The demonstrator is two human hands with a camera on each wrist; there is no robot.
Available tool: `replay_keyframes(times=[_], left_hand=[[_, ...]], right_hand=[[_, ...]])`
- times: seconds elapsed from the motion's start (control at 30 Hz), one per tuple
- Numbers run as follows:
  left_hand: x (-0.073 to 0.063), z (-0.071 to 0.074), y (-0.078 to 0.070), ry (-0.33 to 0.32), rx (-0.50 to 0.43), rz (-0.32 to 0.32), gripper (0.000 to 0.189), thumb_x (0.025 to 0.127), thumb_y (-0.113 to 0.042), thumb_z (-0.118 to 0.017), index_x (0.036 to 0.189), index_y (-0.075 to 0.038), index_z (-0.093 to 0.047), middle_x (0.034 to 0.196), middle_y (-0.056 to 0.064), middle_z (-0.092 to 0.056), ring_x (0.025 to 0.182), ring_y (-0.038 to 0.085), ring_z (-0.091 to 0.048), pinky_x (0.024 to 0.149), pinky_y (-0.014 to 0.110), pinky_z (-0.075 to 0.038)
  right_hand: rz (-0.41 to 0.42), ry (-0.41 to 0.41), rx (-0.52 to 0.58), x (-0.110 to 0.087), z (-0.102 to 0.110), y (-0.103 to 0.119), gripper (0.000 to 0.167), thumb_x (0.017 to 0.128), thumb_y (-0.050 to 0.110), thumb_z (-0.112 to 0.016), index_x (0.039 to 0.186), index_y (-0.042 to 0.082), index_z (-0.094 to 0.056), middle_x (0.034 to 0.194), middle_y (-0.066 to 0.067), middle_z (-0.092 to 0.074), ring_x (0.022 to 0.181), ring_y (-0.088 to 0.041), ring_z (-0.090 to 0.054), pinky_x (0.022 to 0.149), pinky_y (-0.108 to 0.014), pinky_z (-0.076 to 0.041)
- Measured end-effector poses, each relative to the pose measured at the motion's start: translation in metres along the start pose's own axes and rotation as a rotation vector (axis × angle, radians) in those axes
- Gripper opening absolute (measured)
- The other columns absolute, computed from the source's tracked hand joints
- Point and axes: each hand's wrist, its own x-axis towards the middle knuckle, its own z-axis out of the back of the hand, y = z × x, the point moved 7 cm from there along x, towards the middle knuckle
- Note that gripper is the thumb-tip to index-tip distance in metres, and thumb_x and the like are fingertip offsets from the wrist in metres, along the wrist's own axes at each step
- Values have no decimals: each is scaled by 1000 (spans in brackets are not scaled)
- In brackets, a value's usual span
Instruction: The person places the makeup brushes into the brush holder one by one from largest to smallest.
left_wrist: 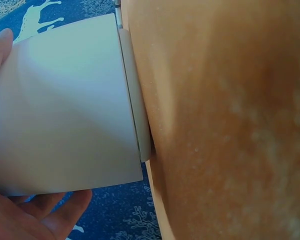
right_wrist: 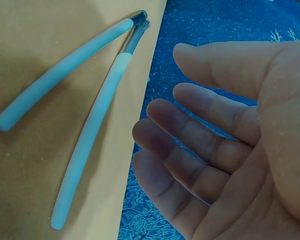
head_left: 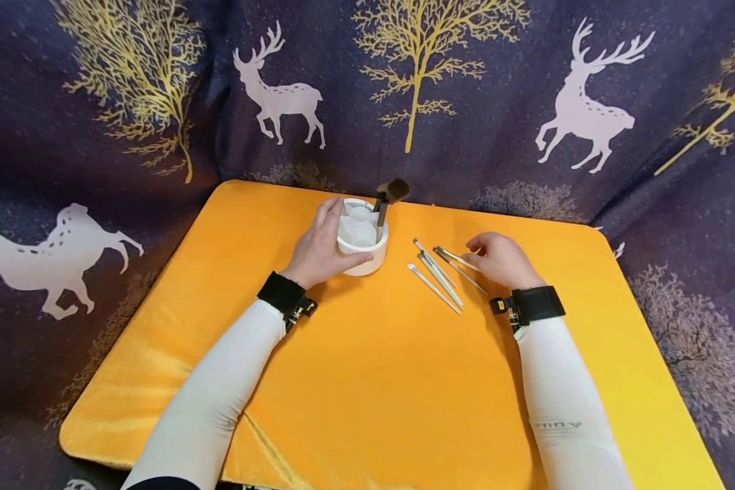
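My left hand (head_left: 318,252) grips a round white brush holder (head_left: 364,262) with inner compartments, thumb on its near side and fingers round the far left. In the left wrist view its smooth wall (left_wrist: 65,110) fills the space between thumb and fingers. Two dark-bristled makeup brushes (head_left: 397,190) stand in the holder's right part. My right hand (head_left: 503,260) hovers by the thin makeup brushes on the table, its fingers loosely bent and holding nothing. Two pale-handled brushes (right_wrist: 92,135) lie apart from its fingertips in the right wrist view.
Several slim brushes (head_left: 435,289) lie loosely side by side between the holder and my right hand. Orange cloth covers the table (head_left: 367,381). A dark curtain (head_left: 478,129) with deer and trees hangs right behind its far edge.
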Motion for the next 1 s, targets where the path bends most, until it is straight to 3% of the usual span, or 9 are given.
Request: replay_keyframes(times=[0.43, 1.0], left_hand=[[-1, -1, -2, -5, 11, -7, 131, 85, -64, -92, 177, -4, -20, 178, 17, -22, 149, 40, -50, 111, 58, -54], [-1, -1, -1, -6, 25, -1, 132, 84, -64, -92, 176, -3, -21, 178, 15, -22, 144, 41, -54, 107, 58, -57]], right_hand=[[-2, 33, -63, 0, -10, -6, 32, 106, 21, -77, 128, -2, -79, 116, -20, -77, 103, -38, -70, 94, -58, -55], [-6, 49, -77, 1, -14, -7, 28, 106, 20, -76, 125, 0, -80, 118, -20, -78, 109, -40, -72, 98, -59, -55]])
